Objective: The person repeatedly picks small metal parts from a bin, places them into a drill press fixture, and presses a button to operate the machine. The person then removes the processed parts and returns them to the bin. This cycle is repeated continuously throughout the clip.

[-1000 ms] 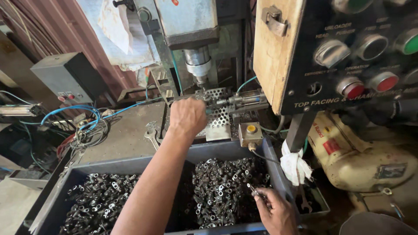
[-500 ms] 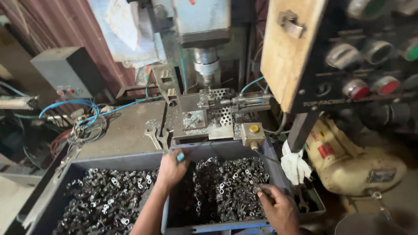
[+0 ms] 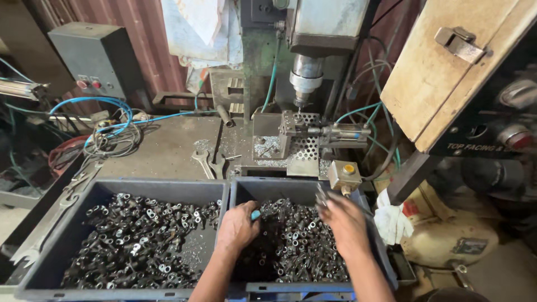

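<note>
Your left hand (image 3: 238,225) sat knuckles-up in the right bin (image 3: 241,193), fingers curled tight on a small teal-tipped piece (image 3: 255,215); whether they gripped any metal parts, can't tell. Your right hand (image 3: 345,221) hovered just over the same pile, fingers loosely spread, pinching one small metal fitting (image 3: 321,196). Both grey plastic bins held dark, shiny ring-ended metal fittings (image 3: 291,246); the left bin (image 3: 100,193) was about as full. Drill spindle (image 3: 305,78) stood behind, over the perforated plate (image 3: 305,148).
</note>
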### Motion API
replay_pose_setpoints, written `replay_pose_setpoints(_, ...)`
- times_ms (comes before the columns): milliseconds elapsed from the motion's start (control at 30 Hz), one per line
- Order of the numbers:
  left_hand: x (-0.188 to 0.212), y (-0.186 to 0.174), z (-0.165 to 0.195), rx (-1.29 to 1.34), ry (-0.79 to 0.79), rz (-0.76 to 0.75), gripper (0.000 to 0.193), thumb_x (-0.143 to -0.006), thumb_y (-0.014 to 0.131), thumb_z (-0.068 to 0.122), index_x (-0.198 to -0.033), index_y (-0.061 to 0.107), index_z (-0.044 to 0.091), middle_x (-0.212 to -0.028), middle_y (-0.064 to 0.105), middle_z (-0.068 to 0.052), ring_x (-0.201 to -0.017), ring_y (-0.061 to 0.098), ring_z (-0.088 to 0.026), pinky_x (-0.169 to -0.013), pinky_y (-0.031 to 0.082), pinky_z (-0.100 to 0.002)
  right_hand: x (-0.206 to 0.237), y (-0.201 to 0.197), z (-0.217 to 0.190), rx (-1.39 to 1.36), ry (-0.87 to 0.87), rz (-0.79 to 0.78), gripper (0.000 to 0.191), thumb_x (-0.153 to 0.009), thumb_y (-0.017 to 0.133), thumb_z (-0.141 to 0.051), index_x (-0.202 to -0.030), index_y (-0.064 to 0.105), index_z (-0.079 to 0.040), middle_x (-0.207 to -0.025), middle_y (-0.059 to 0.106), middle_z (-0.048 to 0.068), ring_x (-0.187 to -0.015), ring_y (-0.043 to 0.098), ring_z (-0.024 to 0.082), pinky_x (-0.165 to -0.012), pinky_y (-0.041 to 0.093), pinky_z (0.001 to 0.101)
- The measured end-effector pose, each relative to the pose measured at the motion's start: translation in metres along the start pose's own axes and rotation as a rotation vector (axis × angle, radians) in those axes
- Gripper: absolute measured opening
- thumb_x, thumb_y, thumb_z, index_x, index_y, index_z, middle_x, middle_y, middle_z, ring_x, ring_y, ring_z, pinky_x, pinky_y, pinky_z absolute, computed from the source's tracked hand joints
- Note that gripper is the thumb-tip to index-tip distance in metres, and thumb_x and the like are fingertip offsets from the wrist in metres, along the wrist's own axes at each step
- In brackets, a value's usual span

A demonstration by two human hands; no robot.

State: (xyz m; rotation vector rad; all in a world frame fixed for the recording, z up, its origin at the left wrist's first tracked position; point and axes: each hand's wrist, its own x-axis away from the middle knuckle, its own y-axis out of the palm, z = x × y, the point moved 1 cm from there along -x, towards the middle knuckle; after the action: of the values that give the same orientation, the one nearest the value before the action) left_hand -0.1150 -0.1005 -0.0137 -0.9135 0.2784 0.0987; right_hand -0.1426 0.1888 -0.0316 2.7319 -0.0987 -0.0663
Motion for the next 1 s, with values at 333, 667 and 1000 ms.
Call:
replay_pose_setpoints(333, -0.003, -0.008, 0.006, 0.089, -0.034, 0.036, 0.028, -0.081, 0.065, 0.013, -0.108, 0.071, 0.009, -0.102, 0.074, -0.019, -0.097, 0.069, -0.039, -0.087, 0.055, -0.048, -0.155, 0.077, 0.010, -0.162, -0.102, 0.065, 0.016, -0.094, 0.066, -0.007, -0.108, 0.060, -0.002, -0.105, 0.071, 0.014, -0.093, 0.073, 0.027, -0.076, 0.058, 0.0350)
replay_pose_setpoints(667, -0.005, -0.010, 0.007, 0.140, -0.047, 0.033, 0.027, -0.081, 0.065, 0.012, -0.107, 0.071, 0.008, -0.101, 0.074, -0.018, -0.097, 0.069, -0.040, -0.086, 0.054, -0.048, -0.222, 0.074, 0.026, -0.154, -0.106, 0.166, 0.016, -0.094, 0.069, -0.009, -0.108, 0.063, -0.005, -0.101, 0.071, 0.010, -0.087, 0.070, 0.025, -0.068, 0.057, 0.0339)
replay_pose_setpoints(1000, -0.005, -0.008, 0.006, 0.154, -0.073, 0.041, 0.030, -0.080, 0.066, 0.013, -0.110, 0.072, 0.010, -0.101, 0.074, -0.020, -0.096, 0.069, -0.040, -0.087, 0.055, -0.047, -0.219, 0.070, 0.007, -0.127, -0.015, -0.055, 0.024, -0.092, 0.068, -0.004, -0.115, 0.064, -0.003, -0.105, 0.071, 0.014, -0.090, 0.072, 0.029, -0.075, 0.060, 0.0391)
